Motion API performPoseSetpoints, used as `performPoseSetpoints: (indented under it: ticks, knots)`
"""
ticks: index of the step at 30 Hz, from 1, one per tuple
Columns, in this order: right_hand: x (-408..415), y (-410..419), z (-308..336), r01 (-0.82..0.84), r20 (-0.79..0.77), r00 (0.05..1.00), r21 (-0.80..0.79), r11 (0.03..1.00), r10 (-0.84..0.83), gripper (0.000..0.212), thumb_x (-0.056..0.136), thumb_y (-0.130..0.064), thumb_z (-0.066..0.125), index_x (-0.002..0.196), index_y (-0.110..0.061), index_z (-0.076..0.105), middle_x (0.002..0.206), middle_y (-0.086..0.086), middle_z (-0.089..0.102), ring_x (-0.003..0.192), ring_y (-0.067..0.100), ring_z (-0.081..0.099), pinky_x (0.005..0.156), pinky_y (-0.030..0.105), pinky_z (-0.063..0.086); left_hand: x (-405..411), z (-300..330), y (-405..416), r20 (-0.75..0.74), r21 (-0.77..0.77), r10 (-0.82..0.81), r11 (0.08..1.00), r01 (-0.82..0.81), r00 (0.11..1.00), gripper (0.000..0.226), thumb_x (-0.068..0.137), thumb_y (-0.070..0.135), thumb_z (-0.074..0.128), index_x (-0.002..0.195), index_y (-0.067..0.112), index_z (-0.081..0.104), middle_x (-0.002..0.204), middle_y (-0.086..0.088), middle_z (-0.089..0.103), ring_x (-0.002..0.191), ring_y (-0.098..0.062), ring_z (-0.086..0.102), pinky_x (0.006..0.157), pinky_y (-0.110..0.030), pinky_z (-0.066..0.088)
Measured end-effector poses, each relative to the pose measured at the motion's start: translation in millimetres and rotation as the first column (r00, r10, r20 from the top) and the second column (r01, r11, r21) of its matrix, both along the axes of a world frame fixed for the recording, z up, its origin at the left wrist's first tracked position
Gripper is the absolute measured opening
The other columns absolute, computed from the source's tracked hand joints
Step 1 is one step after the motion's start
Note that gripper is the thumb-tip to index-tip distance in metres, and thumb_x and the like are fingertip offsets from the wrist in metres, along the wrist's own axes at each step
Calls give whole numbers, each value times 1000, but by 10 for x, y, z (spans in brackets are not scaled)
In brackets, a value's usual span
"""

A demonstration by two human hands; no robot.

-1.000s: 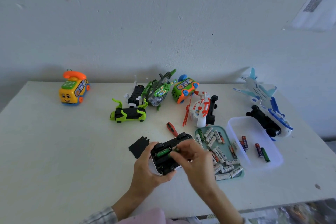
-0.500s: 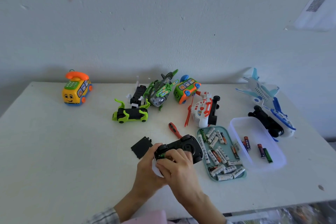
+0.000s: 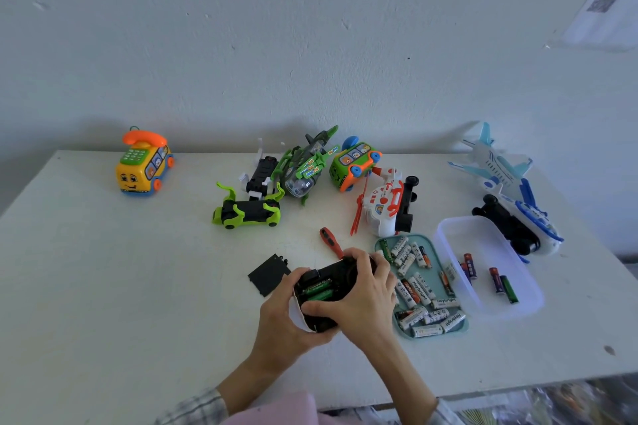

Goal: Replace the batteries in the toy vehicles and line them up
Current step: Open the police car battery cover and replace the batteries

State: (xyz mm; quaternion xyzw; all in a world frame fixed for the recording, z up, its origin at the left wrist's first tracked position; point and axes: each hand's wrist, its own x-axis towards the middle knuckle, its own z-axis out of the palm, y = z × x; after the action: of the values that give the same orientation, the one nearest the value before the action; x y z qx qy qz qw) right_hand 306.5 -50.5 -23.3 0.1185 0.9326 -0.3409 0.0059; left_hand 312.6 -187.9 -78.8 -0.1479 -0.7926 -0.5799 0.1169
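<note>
Head view: both hands grip upturned car point(image 3: 331, 290); left hand point(image 3: 279, 324) cradles, right hand point(image 3: 366, 300) over top. Battery cover point(image 3: 269, 274) lies just left, nearer left hand.

My right hand point(image 3: 362, 300) covers much of the upturned black toy car point(image 3: 324, 293), and my left hand point(image 3: 279, 321) hides its near end, so I can't tell how many batteries sit inside. The battery labels in the teal tray point(image 3: 462, 324) are mostly too small to read. My forearms run off the bottom edge.
</note>
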Motion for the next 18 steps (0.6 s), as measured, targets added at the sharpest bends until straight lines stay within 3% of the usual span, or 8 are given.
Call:
performPoseSetpoints:
  ticks: [7,12,14,16,18]
  knots:
    - [-4,-67,54,33,21,999,66,997,-34,92,40,-64,78,120,-45,35,137,-4,21,126,23,23,104,41,27,1,31,-10,-47,11,32,999,-32,998,79,56,36,85,122,48,44,108,17,62,99,-7,64,83,-15,51]
    - [-6,61,76,-46,58,997,25,999,45,94,49,-64,76,129,-46,32,131,-9,26,122,17,26,104,40,26,5,-5,-6,-45,2,26,1000,-26,999,79,54,35,88,121,42,47,107,17,62,97,-9,64,83,-18,52]
    - [-75,224,94,14,40,999,-194,981,-6,77,58,-60,77,124,-40,43,124,-11,41,115,13,39,101,39,36,0,-12,-5,-26,13,37,999,-37,999,79,53,32,88,119,45,47,104,17,62,94,-10,64,81,-16,51]
    - [-184,406,80,131,-1,990,-343,930,-140,47,73,-49,74,113,-29,58,113,-9,58,100,11,54,89,36,47,-1,-23,-8,10,33,44,998,-44,999,77,52,33,87,117,43,49,103,16,63,94,-9,63,82,-15,49]
    - [-332,586,0,217,-57,970,-225,950,-236,19,84,-37,68,97,-23,66,99,-6,67,84,11,59,82,37,51,-1,-40,-12,54,65,42,997,-45,998,76,51,36,89,117,35,51,105,15,64,98,-9,62,85,-14,47]
